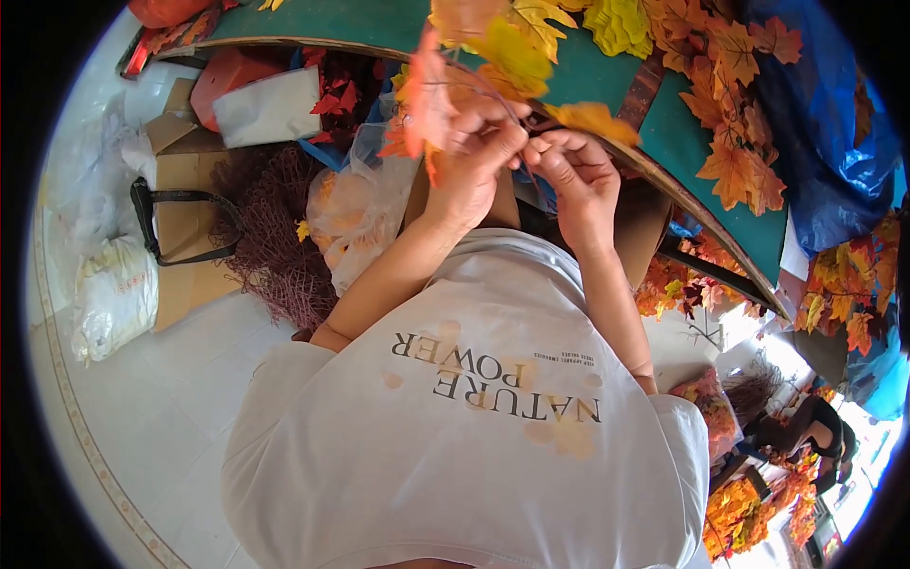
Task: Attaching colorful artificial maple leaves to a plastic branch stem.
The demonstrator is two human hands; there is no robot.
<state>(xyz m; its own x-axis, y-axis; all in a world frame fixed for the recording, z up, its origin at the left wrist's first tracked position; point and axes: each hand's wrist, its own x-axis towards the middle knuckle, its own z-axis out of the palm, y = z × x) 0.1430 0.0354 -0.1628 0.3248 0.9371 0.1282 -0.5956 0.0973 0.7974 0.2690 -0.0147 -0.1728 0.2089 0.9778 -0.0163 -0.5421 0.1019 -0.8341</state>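
My left hand [471,180] is closed in a pinch on the thin brown stem of an artificial maple leaf spray [428,100], just over the table's near edge. Coral, orange and yellow leaves spread above that hand, some blurred by motion. Beside it, my right hand [583,194] has thumb and forefinger pressed together against the same stem. The fingertips of both hands almost meet. Whether a smaller piece sits between the right fingertips is too fine to make out.
The green table [360,30] bears orange artificial leaves [735,142] and blue plastic sheeting [834,123] at right. At left on the floor are a cardboard box [190,275], a tangle of brown twigs [280,237], a clear plastic bag [355,204] and a white sack [118,294].
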